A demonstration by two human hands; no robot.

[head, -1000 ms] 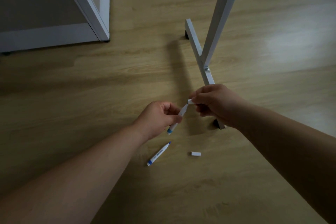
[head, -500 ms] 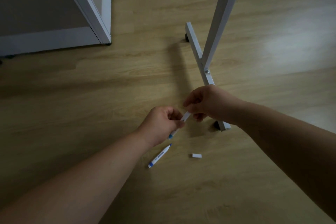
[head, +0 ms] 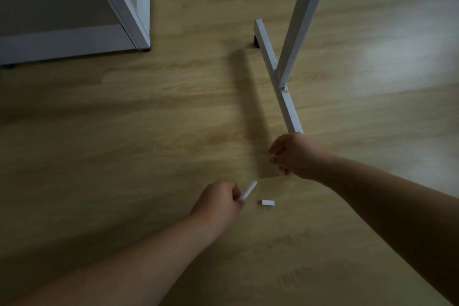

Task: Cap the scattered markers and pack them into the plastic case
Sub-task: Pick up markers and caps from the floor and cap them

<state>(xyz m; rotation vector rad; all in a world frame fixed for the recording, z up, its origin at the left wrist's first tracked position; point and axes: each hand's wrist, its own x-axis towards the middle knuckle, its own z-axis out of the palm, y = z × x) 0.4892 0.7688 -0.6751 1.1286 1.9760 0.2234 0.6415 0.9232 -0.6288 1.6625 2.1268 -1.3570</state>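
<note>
My left hand [head: 218, 200] grips a white marker [head: 249, 191] low over the wooden floor, and the marker's white end sticks out up and to the right. Just right of it a loose white cap [head: 267, 202] lies on the floor. Higher and to the right, my right hand [head: 290, 154] hangs with loosely curled fingers and holds nothing. The second marker seen earlier on the floor is hidden behind my left hand. No plastic case is in view.
A white metal stand's foot bar [head: 278, 77] runs across the floor to just behind my right hand, and its upright post [head: 303, 12] rises from it. A white-framed panel [head: 67, 40] stands at the back left.
My hands have come apart. The right hand let go of the marker and drew back to the right. The left hand dropped toward the floor with the marker and now covers the lying marker.
</note>
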